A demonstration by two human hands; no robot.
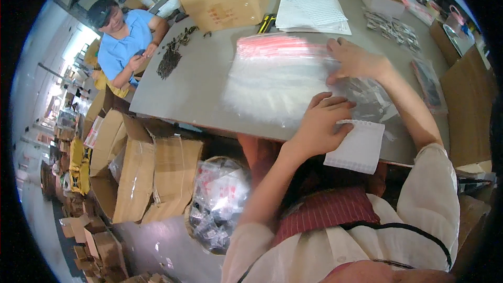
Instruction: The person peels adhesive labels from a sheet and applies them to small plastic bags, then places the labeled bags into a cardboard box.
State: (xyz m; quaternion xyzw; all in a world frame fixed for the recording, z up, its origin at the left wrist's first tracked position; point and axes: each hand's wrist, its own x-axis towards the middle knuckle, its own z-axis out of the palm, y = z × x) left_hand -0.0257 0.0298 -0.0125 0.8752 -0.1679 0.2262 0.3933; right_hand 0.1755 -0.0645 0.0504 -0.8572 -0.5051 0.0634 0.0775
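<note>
A broad stack of clear plastic zip bags (277, 86) with red strips along its far edge lies on the grey table. My right hand (359, 60) reaches over the stack's right edge, thumb and fingers spread apart and slightly blurred. Closer to me, my left hand (327, 126) is bent at the stack's near right corner. Its thumb rests on the upper edge of a white sheet (356, 149) with small round prints, gripped there and jutting over the table edge. Loose clear bags (369, 97) with small pale pieces lie beside my right wrist.
Behind the stack are a yellow-black cutter (266, 23), printed papers (313, 10) and a large carton (225, 0). Small metal parts (393, 29) lie right, dark ones (170, 60) left. A person (123, 36) sits across. A basket of packed bags (217, 204) stands below.
</note>
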